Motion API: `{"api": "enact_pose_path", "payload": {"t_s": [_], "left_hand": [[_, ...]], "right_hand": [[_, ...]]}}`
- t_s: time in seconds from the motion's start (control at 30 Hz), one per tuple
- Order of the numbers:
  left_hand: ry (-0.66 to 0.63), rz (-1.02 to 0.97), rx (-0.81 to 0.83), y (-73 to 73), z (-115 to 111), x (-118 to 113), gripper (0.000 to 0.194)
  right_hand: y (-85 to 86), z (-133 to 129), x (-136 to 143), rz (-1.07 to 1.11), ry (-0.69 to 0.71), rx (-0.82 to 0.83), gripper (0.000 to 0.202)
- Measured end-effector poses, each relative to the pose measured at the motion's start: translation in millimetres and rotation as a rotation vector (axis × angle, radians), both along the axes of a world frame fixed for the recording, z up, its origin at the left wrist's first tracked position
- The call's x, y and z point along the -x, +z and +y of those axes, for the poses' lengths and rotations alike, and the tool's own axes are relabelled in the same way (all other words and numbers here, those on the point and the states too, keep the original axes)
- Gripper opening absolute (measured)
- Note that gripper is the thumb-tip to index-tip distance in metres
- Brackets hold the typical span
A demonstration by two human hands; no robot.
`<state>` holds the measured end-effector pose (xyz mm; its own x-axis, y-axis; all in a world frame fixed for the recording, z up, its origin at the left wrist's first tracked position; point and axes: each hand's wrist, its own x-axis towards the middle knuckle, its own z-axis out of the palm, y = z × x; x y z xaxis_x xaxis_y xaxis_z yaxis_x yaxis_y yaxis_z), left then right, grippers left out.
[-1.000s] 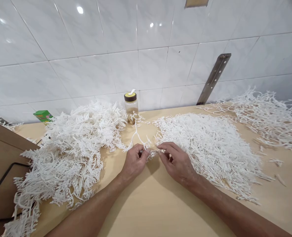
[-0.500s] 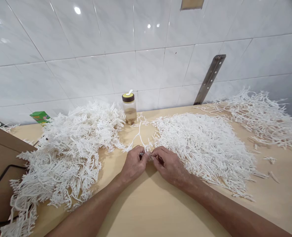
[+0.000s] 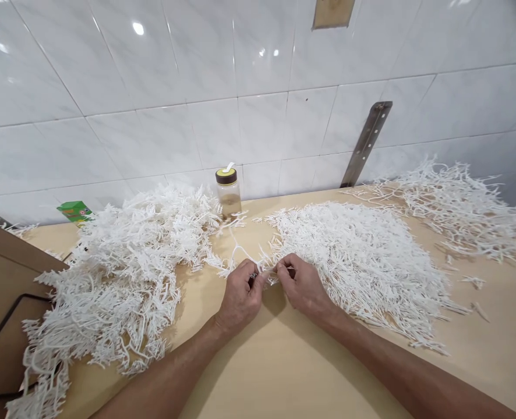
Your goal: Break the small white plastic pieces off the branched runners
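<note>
A thin white branched piece (image 3: 239, 249) rises from between my two hands at the middle of the table. My left hand (image 3: 243, 291) is closed on its lower end, with a small dark and shiny thing partly showing between the fingers. Just to the right, my right hand (image 3: 299, 282) pinches at a thin tip beside the left thumb; what exactly lies in that pinch is too small to make out. A loose heap of white branched pieces (image 3: 131, 262) lies left of my hands, and a flatter, denser pile (image 3: 363, 262) lies to the right.
Behind my hands a jar with a yellow and dark lid (image 3: 229, 195) stands near the tiled wall (image 3: 162, 139). A green box (image 3: 74, 212) is at the back left, a cardboard box (image 3: 9, 297) at the left edge. More white branches (image 3: 463, 209) lie back right, past a metal bracket (image 3: 367, 145).
The branched piece has tipped to the left. My hands have moved slightly apart, the right one a little to the right. The view has shifted slightly.
</note>
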<state>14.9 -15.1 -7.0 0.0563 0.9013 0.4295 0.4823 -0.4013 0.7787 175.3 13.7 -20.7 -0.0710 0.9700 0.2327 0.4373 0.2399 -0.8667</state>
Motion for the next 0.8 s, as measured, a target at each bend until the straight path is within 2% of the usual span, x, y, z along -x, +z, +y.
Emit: {"api": "enact_pose_path", "payload": {"t_s": [0.17,0.27,0.43,0.5,0.6,0.7,0.8], "left_hand": [[0.012,-0.248,0.267,-2.2,5,1,0.037],[0.012,-0.319,0.326,-2.1,7,2,0.038],[0.049,-0.319,0.297,-2.1,8,3,0.039],[0.05,-0.314,0.301,-2.5,8,3,0.038],[0.046,-0.281,0.283,-3.0,7,3,0.036],[0.049,-0.24,0.247,-3.0,8,3,0.036],[0.036,-0.22,0.251,-2.8,8,3,0.037]], "right_hand": [[1.1,-5,-2,0.239,-0.031,0.198,0.029],[-2.6,0,-11,0.203,-0.103,0.104,0.028],[-7.3,8,-26,0.02,-0.181,-0.124,0.012],[-5.8,6,-24,-0.023,-0.134,-0.269,0.008],[-2.7,-3,-17,-0.043,0.04,-0.455,0.011],[-2.6,-9,-10,-0.091,0.194,-0.516,0.016],[-6.3,-9,-9,-0.117,0.224,-0.539,0.017]]}}
